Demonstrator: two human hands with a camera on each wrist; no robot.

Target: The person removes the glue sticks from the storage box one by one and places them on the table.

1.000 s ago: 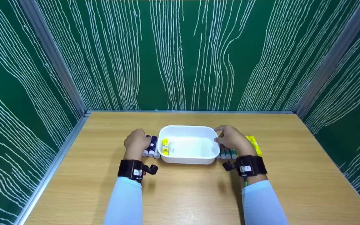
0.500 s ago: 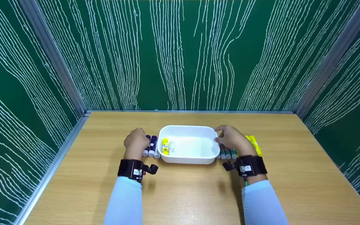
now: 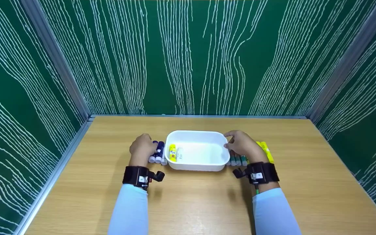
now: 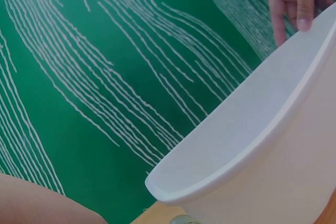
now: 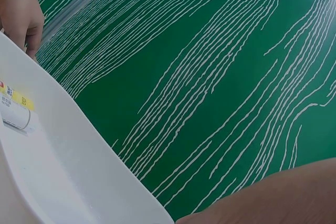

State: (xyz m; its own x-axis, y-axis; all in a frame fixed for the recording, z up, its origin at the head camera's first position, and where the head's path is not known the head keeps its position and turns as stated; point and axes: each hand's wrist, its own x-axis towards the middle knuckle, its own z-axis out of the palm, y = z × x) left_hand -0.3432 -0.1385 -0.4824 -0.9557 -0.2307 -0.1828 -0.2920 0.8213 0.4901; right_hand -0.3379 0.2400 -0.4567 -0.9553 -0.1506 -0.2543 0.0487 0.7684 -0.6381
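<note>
A white plastic tub [image 3: 196, 167] stands mid-table. Inside its left end lie a yellow glue stick [image 3: 172, 152] and a whitish one [image 3: 180, 153], side by side. My right hand [image 3: 242, 143] holds the tub's right rim; in the left wrist view its thumb [image 4: 304, 17] laps over the edge. Left of the tub, my left hand [image 3: 142, 146] is down at a row of purple glue sticks [image 3: 159, 150] with pale caps, its thumb side overlapping the outermost. The other fingertips are hidden, so I cannot tell if they hold one.
Several green glue sticks [image 3: 238, 160] with grey ends lie right of the tub, partly under the right hand. Yellow glue sticks [image 3: 266, 150] lie beyond that wrist. Green walls [image 3: 207, 58] with white wavy lines enclose the wooden table [image 3: 194, 202].
</note>
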